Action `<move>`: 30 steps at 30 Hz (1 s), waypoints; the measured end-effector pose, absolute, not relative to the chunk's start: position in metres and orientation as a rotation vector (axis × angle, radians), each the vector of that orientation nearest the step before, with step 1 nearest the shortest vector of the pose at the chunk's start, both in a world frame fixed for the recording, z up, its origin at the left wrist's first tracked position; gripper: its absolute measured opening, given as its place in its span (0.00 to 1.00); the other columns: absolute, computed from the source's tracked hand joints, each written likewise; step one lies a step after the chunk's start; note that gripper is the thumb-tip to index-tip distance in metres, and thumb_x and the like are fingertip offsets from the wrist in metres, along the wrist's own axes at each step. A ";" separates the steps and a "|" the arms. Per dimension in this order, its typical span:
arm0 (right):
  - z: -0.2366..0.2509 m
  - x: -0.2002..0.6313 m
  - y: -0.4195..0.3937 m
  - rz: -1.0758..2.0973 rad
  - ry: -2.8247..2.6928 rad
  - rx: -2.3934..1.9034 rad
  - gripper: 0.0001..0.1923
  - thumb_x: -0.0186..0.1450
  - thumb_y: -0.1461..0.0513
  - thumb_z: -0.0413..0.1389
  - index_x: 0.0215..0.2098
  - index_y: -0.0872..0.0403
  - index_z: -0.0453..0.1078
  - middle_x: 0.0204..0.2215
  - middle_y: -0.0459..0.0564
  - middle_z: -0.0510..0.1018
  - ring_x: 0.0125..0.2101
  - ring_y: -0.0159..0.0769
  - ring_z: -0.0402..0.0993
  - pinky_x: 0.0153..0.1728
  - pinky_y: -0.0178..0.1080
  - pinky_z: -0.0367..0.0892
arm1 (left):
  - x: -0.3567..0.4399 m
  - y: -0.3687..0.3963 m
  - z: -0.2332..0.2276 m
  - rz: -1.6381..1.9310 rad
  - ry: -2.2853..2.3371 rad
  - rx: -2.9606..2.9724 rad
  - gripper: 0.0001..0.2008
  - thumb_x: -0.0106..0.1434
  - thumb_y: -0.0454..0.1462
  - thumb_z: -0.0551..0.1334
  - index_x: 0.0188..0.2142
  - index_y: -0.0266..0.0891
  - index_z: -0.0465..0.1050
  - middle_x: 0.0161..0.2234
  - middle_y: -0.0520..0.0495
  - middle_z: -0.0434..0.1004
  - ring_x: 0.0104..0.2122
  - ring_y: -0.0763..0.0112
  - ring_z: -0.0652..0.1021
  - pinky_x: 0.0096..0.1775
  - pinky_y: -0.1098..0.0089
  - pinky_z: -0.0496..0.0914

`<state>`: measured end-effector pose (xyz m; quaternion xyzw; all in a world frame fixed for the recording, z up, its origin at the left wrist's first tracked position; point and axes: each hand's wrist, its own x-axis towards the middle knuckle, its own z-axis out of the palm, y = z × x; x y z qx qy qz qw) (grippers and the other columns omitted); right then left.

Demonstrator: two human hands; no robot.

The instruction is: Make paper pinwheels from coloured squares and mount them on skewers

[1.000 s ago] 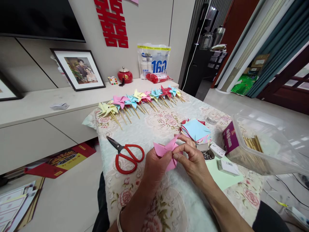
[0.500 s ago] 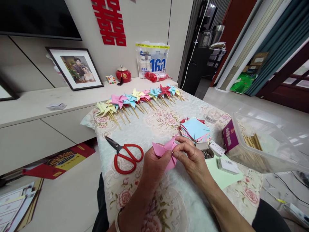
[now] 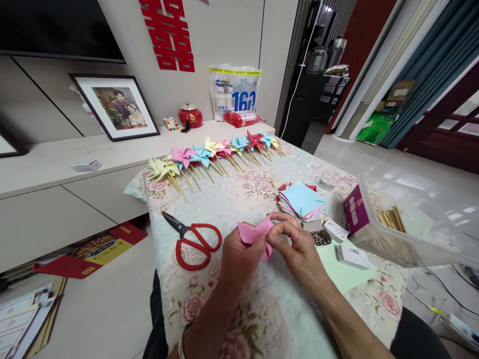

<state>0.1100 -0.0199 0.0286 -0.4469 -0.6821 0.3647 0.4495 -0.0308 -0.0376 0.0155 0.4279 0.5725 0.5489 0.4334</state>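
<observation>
A pink paper pinwheel, its corners folded toward the centre, is held between both hands above the table. My left hand is closed around its lower left part, thumb pressed near the middle. At the right side my right hand pinches the paper's centre; whatever small piece may be between these fingertips is hidden. Left of my hands lies a pair of red-handled scissors. Right of them are a small open box of metal pins and a stack of cut coloured paper squares.
Finished pinwheels on sticks lie in a row along the far table edge. A clear plastic tub with sticks stands at the right. Small white boxes rest on a pale green sheet. Beyond is a white cabinet.
My fingers have shifted slightly at the pinwheel's centre, and its lower part now shows less. Both hands keep their hold. The view has moved a little.
</observation>
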 end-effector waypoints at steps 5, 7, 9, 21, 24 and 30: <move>0.030 0.108 -0.022 0.942 -1.644 -1.127 0.07 0.64 0.59 0.60 0.28 0.51 0.74 0.47 0.53 0.77 0.54 0.47 0.68 0.55 0.47 0.57 | -0.031 -0.037 0.014 1.356 1.424 1.092 0.09 0.52 0.40 0.64 0.23 0.38 0.68 0.19 0.56 0.62 0.22 0.75 0.63 0.24 0.74 0.59; 0.030 0.107 -0.022 1.003 -1.591 -1.116 0.07 0.63 0.59 0.60 0.27 0.51 0.74 0.46 0.53 0.77 0.52 0.46 0.70 0.53 0.46 0.59 | -0.031 -0.037 0.014 1.356 1.428 1.083 0.08 0.51 0.40 0.64 0.22 0.38 0.68 0.19 0.56 0.62 0.21 0.75 0.62 0.24 0.74 0.58; 0.029 0.106 -0.023 1.089 -1.509 -1.090 0.07 0.63 0.59 0.61 0.28 0.52 0.73 0.44 0.52 0.78 0.49 0.45 0.71 0.51 0.45 0.61 | -0.030 -0.037 0.014 1.360 1.429 1.066 0.08 0.51 0.40 0.64 0.22 0.38 0.68 0.19 0.56 0.62 0.21 0.75 0.63 0.23 0.74 0.59; 0.022 0.100 -0.021 1.399 -1.124 -1.019 0.23 0.54 0.57 0.70 0.46 0.51 0.71 0.33 0.45 0.79 0.31 0.35 0.74 0.33 0.37 0.67 | -0.028 -0.034 0.012 1.312 1.425 0.938 0.09 0.48 0.40 0.66 0.21 0.37 0.69 0.19 0.55 0.65 0.22 0.74 0.64 0.24 0.74 0.61; 0.020 0.101 -0.020 1.409 -1.135 -1.035 0.36 0.56 0.56 0.68 0.60 0.50 0.63 0.31 0.45 0.80 0.29 0.36 0.74 0.34 0.39 0.67 | -0.028 -0.034 0.010 1.301 1.432 0.952 0.09 0.49 0.40 0.66 0.22 0.36 0.71 0.19 0.54 0.66 0.22 0.73 0.65 0.24 0.73 0.61; 0.014 0.102 -0.016 1.410 -1.133 -1.085 0.36 0.54 0.55 0.69 0.58 0.52 0.65 0.24 0.41 0.75 0.28 0.37 0.74 0.33 0.40 0.67 | -0.028 -0.033 0.011 1.250 1.500 0.995 0.08 0.51 0.40 0.65 0.24 0.36 0.73 0.19 0.55 0.64 0.23 0.73 0.65 0.24 0.74 0.61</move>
